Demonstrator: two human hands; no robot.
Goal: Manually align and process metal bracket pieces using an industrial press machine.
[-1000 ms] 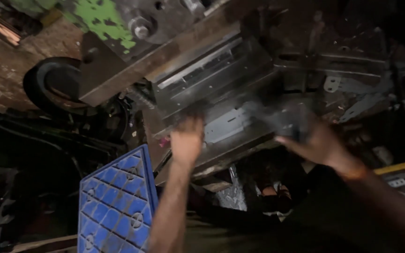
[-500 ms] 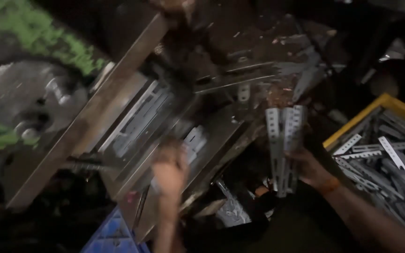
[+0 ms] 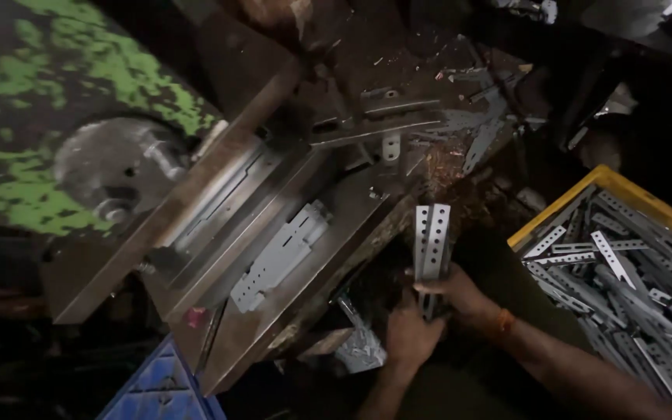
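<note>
Dim workshop bench (image 3: 336,225), right hand (image 3: 460,289) and left hand (image 3: 412,336) clasping upright perforated metal strips (image 3: 432,243)

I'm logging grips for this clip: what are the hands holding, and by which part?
Both hands, right and left, hold upright perforated grey metal strips by their lower ends.

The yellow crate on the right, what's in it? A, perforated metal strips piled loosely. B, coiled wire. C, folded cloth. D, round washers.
A: the yellow crate holds a loose heap of perforated metal strips, the same kind as the strips that the right hand grips upright, with the left hand just below it.
</note>
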